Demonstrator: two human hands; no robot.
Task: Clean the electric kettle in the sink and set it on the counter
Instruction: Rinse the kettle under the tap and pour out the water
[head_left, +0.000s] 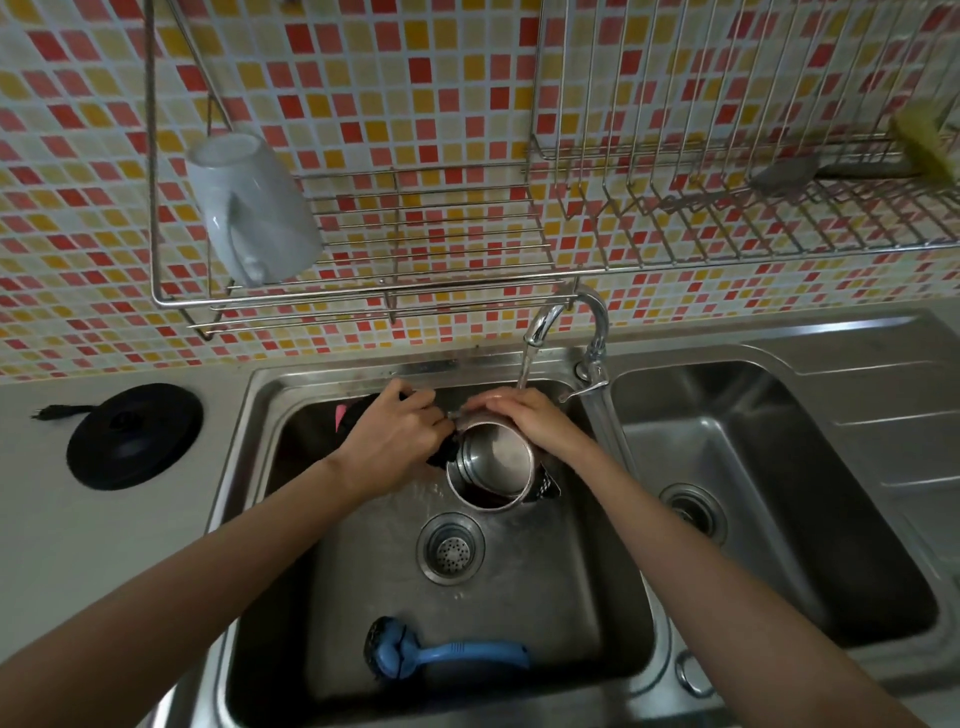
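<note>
The steel electric kettle lies tilted in the left sink basin, its open mouth facing me. My left hand grips its black handle on the left side. My right hand rests on the kettle's upper rim and outer wall, under the stream from the tap. Water runs over my fingers and the kettle. The black round kettle base sits on the grey counter to the left of the sink.
A blue-handled dish brush lies at the front of the left basin, near the drain strainer. A second basin is on the right. Above hang wire racks with a white mug and a yellow sponge.
</note>
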